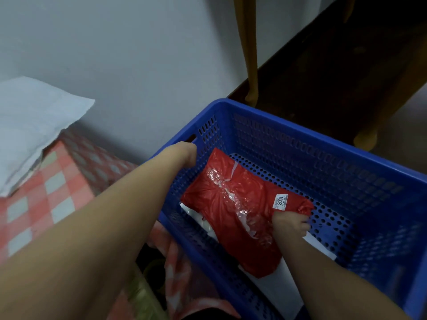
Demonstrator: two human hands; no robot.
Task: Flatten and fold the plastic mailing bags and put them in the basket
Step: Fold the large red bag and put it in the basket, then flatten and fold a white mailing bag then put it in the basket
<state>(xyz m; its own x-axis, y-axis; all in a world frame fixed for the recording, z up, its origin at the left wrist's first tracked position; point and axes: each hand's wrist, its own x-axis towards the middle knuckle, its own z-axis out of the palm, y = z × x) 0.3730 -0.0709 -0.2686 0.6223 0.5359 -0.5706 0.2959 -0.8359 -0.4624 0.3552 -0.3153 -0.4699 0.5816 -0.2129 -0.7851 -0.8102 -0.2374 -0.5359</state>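
Red mailing bag (233,204) lies folded inside the basket (323,137), slanting across its floor from the far-left corner toward the middle, on top of white bags (285,292) laid flat there. Its printed label (280,200) faces up near the end closest to the basket's centre. Our right grip (290,224) reaches in over the basket's near side and its curled fingers pinch that bunched end, which we judge stops the fold from springing open while the bag settles onto the pile. Our left grip (186,154) reaches over the basket's left wall to the bag's other end; its fingers are hidden behind the wrist, so we cannot tell whether they are wide, narrow or holding plastic. Holding both ends would let us lower the bag level. The crinkled plastic looks springy, so we expect it to lift unless pressed down. Outside the basket's left wall sit a bed (57,181) in a checked sheet and a pillow (34,125)
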